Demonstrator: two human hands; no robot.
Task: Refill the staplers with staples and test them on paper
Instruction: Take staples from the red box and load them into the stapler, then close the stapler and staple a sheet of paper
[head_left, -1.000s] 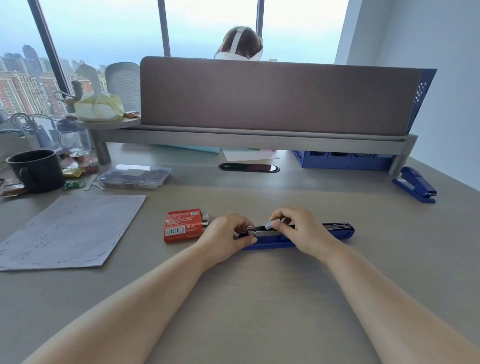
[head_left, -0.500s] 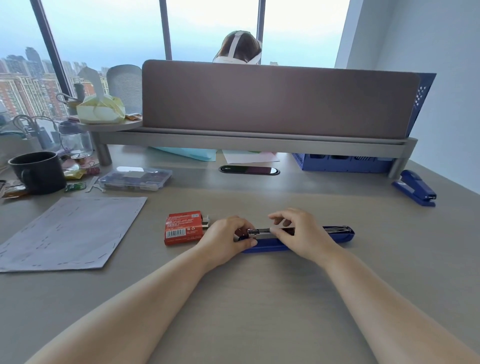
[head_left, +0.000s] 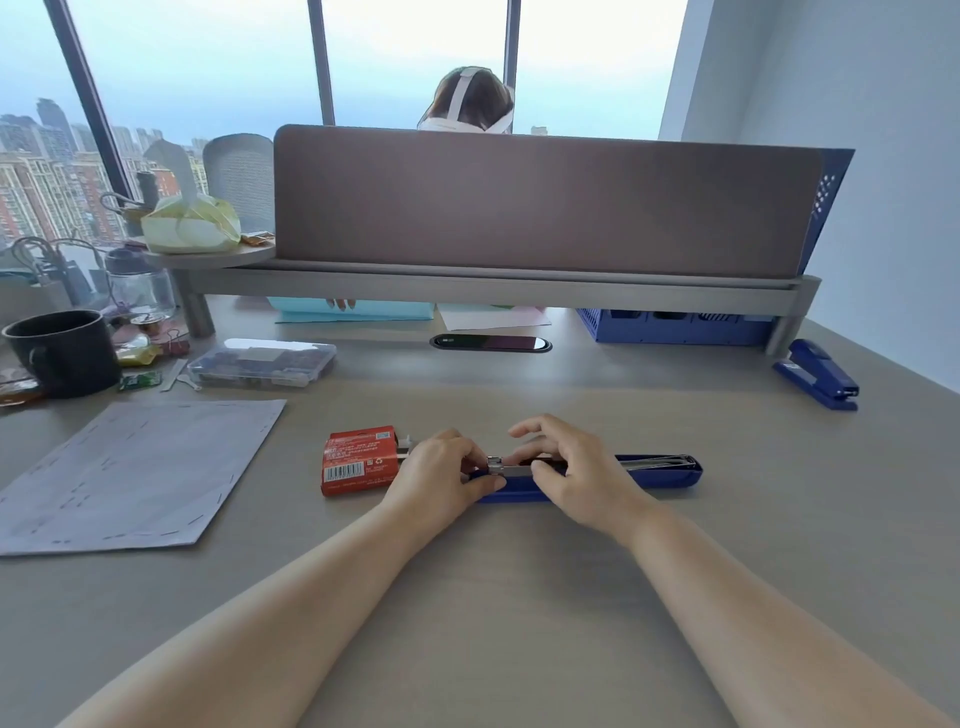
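Note:
A blue stapler (head_left: 655, 473) lies opened out flat on the desk in front of me, its metal staple channel facing up. My left hand (head_left: 441, 470) grips its left end between thumb and fingers. My right hand (head_left: 569, 475) rests over the middle, fingertips on the metal channel; whether it holds staples I cannot tell. A red staple box (head_left: 358, 460) sits just left of my left hand, part open. A sheet of paper (head_left: 130, 470) with many staples in it lies at the left. A second blue stapler (head_left: 818, 373) stands shut at the far right.
A black mug (head_left: 65, 353), a clear plastic case (head_left: 262, 362) and small clutter sit at the back left. A raised shelf (head_left: 493, 286) with a brown divider panel runs across the back, a blue tray (head_left: 675, 326) beneath it. Another person sits behind the divider.
My right hand's fingers have lowered onto the staple channel and spread a little. My left hand has kept its grip. The stapler has not moved.

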